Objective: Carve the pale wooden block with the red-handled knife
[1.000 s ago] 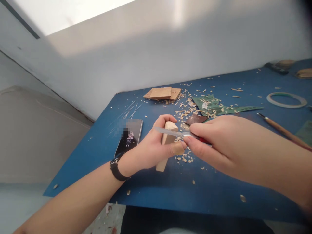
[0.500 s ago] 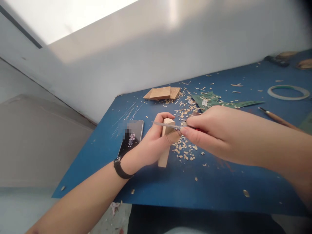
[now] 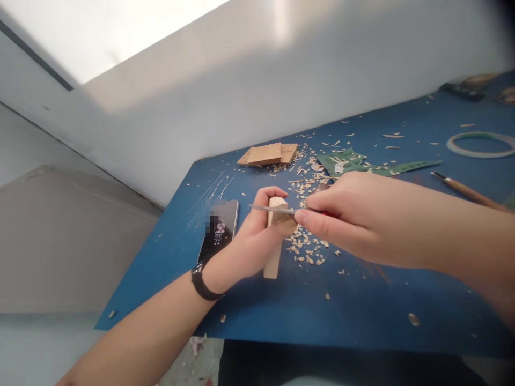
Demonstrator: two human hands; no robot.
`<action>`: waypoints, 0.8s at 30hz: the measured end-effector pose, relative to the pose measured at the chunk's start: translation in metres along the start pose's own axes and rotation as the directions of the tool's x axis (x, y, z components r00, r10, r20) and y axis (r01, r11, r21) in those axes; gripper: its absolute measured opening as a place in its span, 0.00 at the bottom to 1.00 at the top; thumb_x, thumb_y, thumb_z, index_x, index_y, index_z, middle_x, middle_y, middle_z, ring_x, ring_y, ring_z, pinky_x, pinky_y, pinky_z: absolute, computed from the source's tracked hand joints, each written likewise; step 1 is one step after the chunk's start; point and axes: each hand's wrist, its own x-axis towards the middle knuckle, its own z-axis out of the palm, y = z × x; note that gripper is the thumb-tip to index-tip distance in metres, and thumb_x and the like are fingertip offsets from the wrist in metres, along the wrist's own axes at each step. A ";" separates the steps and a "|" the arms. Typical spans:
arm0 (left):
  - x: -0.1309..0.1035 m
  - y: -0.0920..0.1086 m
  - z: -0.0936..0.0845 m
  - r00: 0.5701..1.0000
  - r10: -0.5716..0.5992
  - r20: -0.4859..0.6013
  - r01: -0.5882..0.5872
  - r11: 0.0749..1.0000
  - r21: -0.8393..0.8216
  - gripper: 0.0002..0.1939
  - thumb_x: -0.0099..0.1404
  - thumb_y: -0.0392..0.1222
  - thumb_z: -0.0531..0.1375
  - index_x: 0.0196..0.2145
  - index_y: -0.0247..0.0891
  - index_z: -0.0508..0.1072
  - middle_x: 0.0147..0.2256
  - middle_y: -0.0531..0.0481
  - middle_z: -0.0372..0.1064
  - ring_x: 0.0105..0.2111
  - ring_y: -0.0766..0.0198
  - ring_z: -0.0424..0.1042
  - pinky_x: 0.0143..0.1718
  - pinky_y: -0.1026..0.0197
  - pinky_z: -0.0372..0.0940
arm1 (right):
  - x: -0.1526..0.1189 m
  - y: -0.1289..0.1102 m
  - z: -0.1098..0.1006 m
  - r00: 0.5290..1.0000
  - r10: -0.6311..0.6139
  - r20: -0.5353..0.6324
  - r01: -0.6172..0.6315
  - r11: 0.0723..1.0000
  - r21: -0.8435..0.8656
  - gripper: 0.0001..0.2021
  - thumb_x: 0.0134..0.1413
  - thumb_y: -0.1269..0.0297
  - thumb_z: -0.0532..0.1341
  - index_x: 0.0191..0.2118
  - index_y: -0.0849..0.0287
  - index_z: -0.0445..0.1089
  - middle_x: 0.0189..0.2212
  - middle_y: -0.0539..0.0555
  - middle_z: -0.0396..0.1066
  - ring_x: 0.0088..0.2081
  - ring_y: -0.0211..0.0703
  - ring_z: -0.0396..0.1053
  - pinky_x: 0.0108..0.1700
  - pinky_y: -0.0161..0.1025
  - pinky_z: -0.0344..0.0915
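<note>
My left hand (image 3: 253, 236), with a black watch band at the wrist, is wrapped round a pale wooden block (image 3: 272, 262). The block stands at a tilt, its cut, faceted top end showing above my thumb. In my right hand (image 3: 341, 214) is a carving knife (image 3: 269, 208), its thin blade pointing left across the upper part of the block. Most of the knife's handle is hidden by my fingers; a bit of red shows there. Wood shavings (image 3: 308, 246) lie scattered on the blue table (image 3: 362, 316) beside and beyond the block.
A phone (image 3: 219, 230) lies left of my left hand, near thin wires (image 3: 209, 190). Flat wooden boards (image 3: 267, 154) sit by the wall. Green sheet scraps (image 3: 346, 161), a wooden-handled carving tool (image 3: 466, 188) and a tape roll (image 3: 480, 145) are on the right.
The knife blade has shifted slightly down and left across the block's top. Both hands keep their grips, and the view has tilted a little.
</note>
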 end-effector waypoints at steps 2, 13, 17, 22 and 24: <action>0.001 0.000 0.001 1.000 -0.007 -0.018 0.007 1.000 -0.011 0.26 0.73 0.60 0.72 0.58 0.50 0.66 0.39 0.55 0.66 0.35 0.63 0.65 0.37 0.61 0.62 | 0.003 0.000 -0.002 0.999 0.008 0.031 -0.008 1.000 -0.005 0.28 0.78 0.47 0.50 0.22 0.51 0.57 0.16 0.46 0.61 0.18 0.39 0.56 0.22 0.44 0.48; 0.000 0.001 -0.003 1.000 -0.001 -0.007 0.001 0.999 -0.049 0.28 0.69 0.58 0.75 0.56 0.50 0.67 0.40 0.55 0.69 0.35 0.63 0.67 0.38 0.61 0.63 | 0.008 -0.013 -0.011 0.995 0.060 0.084 -0.055 0.997 -0.058 0.27 0.76 0.47 0.49 0.22 0.51 0.57 0.15 0.48 0.63 0.18 0.40 0.57 0.23 0.46 0.50; 0.001 -0.003 -0.007 0.998 0.023 -0.050 -0.024 0.999 -0.030 0.25 0.70 0.55 0.74 0.56 0.49 0.69 0.40 0.55 0.68 0.35 0.63 0.66 0.36 0.62 0.62 | 0.017 -0.017 -0.018 0.990 0.097 0.105 -0.086 0.991 -0.100 0.28 0.75 0.45 0.50 0.22 0.50 0.59 0.16 0.48 0.64 0.18 0.41 0.58 0.22 0.45 0.51; 0.002 -0.010 -0.011 0.989 0.052 -0.137 -0.061 0.997 -0.056 0.23 0.70 0.53 0.74 0.55 0.49 0.70 0.40 0.55 0.66 0.34 0.64 0.64 0.34 0.63 0.60 | 0.030 -0.028 -0.029 0.980 0.132 0.147 -0.106 0.979 -0.175 0.29 0.74 0.44 0.50 0.21 0.51 0.60 0.16 0.49 0.66 0.17 0.40 0.59 0.21 0.44 0.52; 0.002 -0.009 -0.011 0.984 0.073 -0.160 -0.089 0.992 -0.090 0.24 0.69 0.54 0.75 0.54 0.48 0.70 0.41 0.54 0.68 0.36 0.63 0.67 0.36 0.62 0.62 | 0.036 -0.036 -0.033 0.979 0.138 0.150 -0.104 0.971 -0.215 0.29 0.73 0.45 0.51 0.19 0.51 0.59 0.15 0.49 0.66 0.16 0.40 0.58 0.20 0.45 0.50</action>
